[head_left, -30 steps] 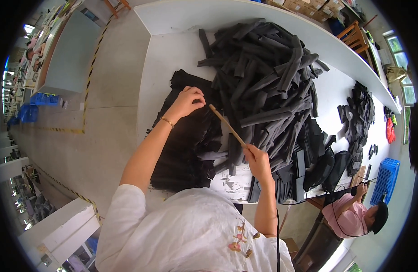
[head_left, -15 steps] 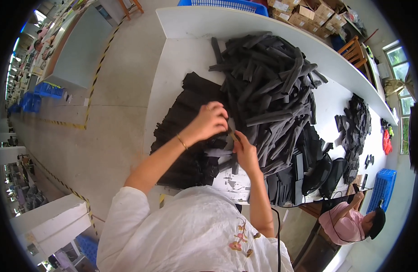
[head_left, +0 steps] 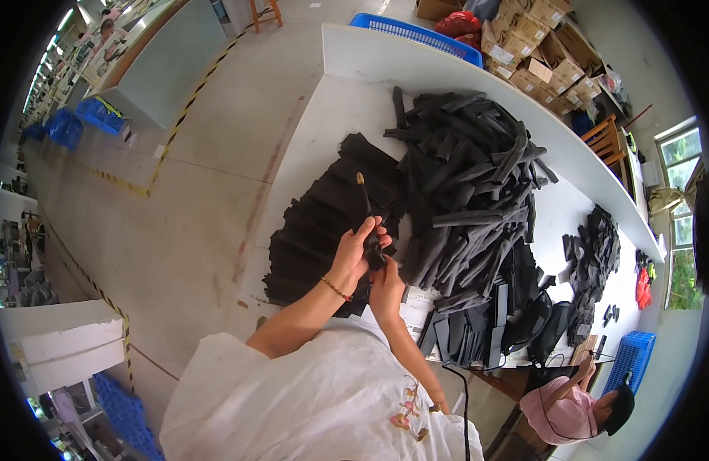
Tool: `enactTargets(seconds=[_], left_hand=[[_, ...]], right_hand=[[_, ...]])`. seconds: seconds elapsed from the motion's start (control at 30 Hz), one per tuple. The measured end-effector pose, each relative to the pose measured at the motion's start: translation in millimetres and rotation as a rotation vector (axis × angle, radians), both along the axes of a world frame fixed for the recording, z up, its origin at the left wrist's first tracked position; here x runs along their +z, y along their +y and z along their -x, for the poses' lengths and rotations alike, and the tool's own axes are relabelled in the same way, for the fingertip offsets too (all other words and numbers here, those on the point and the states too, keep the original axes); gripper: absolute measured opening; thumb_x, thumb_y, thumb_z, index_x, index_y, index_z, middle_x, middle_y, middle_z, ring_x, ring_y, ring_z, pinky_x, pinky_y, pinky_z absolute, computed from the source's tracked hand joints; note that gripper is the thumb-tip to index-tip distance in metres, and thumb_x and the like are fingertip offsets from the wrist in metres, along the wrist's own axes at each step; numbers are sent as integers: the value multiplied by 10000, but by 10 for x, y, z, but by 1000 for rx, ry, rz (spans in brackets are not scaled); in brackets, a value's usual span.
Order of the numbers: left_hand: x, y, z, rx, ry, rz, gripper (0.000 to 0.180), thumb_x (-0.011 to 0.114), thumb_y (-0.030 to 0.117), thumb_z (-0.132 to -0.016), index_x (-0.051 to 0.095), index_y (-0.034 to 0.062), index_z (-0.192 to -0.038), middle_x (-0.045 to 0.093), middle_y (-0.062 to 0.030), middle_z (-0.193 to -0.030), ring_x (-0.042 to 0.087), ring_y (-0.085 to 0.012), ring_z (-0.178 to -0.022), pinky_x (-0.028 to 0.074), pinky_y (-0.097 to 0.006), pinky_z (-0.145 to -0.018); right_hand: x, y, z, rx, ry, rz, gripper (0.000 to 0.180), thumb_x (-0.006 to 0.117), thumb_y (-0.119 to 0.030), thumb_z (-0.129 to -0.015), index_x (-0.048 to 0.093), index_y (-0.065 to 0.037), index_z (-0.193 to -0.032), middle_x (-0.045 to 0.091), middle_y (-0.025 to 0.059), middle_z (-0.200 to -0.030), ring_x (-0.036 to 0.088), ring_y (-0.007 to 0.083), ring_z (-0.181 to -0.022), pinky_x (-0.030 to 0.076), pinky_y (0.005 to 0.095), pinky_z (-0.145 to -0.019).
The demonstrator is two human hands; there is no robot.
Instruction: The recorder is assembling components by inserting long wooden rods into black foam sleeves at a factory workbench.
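My left hand (head_left: 360, 246) is closed around a thin rod (head_left: 361, 180) with a tan tip. The rod points up and away, and black fabric (head_left: 376, 257) is bunched along its lower part. Just below, my right hand (head_left: 386, 290) pinches the lower end of this fabric; its fingertips are partly hidden. Behind and left of my hands, overlapping black fabric pieces (head_left: 316, 219) lie in a spread stack on the white table (head_left: 312, 127). A large heap of dark grey fabric tubes (head_left: 477, 173) sits to their right.
An upright white panel (head_left: 447, 73) runs along the table's far edge. Black bags (head_left: 550, 330) and a smaller dark heap (head_left: 593, 261) lie to the right. A person in pink (head_left: 566, 407) works at the lower right. Behind the panel is a blue basket (head_left: 416, 38).
My hands have come nearer to my body, and the rod now stands up from my left hand with fabric around it. Before, my right hand held the rod. The view has shifted.
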State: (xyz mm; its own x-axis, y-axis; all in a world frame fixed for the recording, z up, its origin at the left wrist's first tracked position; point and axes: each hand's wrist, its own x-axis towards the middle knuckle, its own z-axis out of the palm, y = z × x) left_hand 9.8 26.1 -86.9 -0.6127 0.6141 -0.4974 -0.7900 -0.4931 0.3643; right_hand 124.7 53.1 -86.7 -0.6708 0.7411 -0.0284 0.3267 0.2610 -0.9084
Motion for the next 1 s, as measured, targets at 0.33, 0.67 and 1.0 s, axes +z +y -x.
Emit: enactTargets(seconds=[0.33,0.67,1.0], left_hand=[[210,41,130,17,100,159,251,720,233,-844,641,3,-905,623,-72,-706,593,-160,-559,538,-317,-564],[42,-30,193,-80,217,211,281,702,311,-857,655,34,-851,474,20,-500,325,-56,-337,190,-217,-352],[366,-143,-224,-304,201,246,449,549,490,-918,565,41,-933,569,-64,-624,527,-166,-461,433,-291,-415]], right_hand=[[50,-197,-464,124,-133,62,125,484,-88,-954,547,20,-966,546,165,-586,571,275,-506,421,381,-474],[456,-254,-1123,274,-242,93,140,514,-111,-953,581,3,-905,531,141,-555,508,239,-458,400,348,-460],[527,-162,-941,173,-254,255,203,467,-112,-954,627,12,-966,511,56,-554,477,122,-493,387,282,-482]])
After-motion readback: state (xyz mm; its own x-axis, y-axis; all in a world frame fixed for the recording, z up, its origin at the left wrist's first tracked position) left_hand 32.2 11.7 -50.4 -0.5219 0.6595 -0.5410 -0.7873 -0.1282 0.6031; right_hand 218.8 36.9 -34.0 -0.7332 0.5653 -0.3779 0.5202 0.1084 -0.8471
